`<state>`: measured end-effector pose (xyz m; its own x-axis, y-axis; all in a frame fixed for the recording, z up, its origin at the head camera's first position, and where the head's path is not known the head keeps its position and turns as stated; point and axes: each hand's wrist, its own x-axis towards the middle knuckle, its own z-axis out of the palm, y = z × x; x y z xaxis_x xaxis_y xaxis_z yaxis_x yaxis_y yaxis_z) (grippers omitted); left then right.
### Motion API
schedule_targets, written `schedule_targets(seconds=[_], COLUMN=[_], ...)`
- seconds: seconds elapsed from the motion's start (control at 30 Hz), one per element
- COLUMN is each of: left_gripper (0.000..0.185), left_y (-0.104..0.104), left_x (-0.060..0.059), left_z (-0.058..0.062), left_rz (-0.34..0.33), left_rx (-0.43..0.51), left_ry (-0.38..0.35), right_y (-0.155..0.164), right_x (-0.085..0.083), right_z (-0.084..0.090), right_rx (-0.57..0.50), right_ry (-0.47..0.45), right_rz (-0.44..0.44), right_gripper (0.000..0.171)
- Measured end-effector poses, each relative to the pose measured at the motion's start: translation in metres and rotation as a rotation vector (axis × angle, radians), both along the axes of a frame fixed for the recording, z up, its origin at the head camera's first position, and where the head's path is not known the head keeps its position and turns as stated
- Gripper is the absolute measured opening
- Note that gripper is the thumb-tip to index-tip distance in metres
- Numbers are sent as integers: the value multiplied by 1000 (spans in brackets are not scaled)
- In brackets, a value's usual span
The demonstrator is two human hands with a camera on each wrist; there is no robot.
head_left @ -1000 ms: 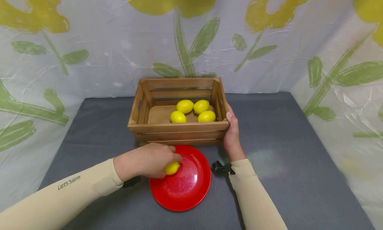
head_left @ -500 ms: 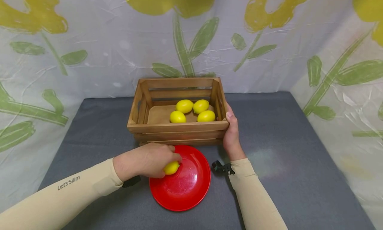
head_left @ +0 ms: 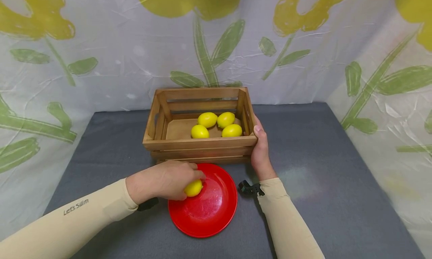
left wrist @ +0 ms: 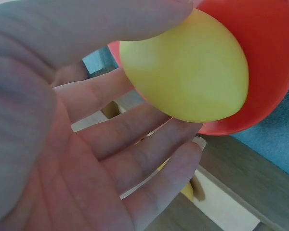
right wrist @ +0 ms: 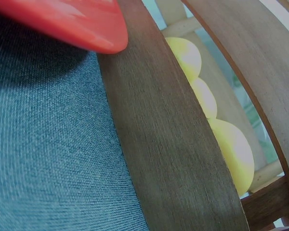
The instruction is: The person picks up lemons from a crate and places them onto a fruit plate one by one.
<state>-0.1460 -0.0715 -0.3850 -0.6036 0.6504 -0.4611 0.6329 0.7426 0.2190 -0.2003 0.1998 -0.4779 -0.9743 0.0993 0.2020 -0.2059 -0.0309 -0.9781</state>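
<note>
Holding a lemon (head_left: pixel 194 188) is the left hand (head_left: pixel 167 179), sleeve (head_left: pixel 74 219) marked "Lets Slim".

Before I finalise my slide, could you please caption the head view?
The left grip holds a lemon at a red plate; the right grip holds a wooden crate containing four more lemons.

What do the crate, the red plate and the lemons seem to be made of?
Crate: wood, brown and matte, with visible grain. Red plate: smooth and glossy, reflecting light; likely plastic, though glazed ceramic is possible. Lemons: evenly yellow and smooth, no pores visible; perhaps plastic, but real fruit can't be ruled out.
</note>
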Motion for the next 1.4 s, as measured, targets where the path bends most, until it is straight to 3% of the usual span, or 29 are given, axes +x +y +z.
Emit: schedule_targets(seconds=[0.5, 0.77, 0.93, 1.1, 1.27, 1.4], left_gripper=[72, 72, 66, 66, 63, 59], left_y=[6, 14, 23, 33, 42, 48], left_x=[4, 0, -9, -19, -35, -54], left_z=[20, 55, 85, 111, 123, 128], left_rz=[-22, -38, -93, -133, -141, -153], left_rx=[7, 40, 71, 96, 121, 144], left_ry=[7, -25, -8, 56, 95, 108], right_y=[2, 1, 0, 2, 3, 3], right_x=[-2, -2, -4, -5, -2, -3], right_z=[-2, -1, 1, 2, 1, 2], right_rx=[-6, -30, -42, -18, 2, -5], right_ry=[10, 25, 21, 17, 3, 9], right_rz=[0, -6, -9, -7, -1, 13], right_gripper=[77, 77, 78, 79, 78, 77])
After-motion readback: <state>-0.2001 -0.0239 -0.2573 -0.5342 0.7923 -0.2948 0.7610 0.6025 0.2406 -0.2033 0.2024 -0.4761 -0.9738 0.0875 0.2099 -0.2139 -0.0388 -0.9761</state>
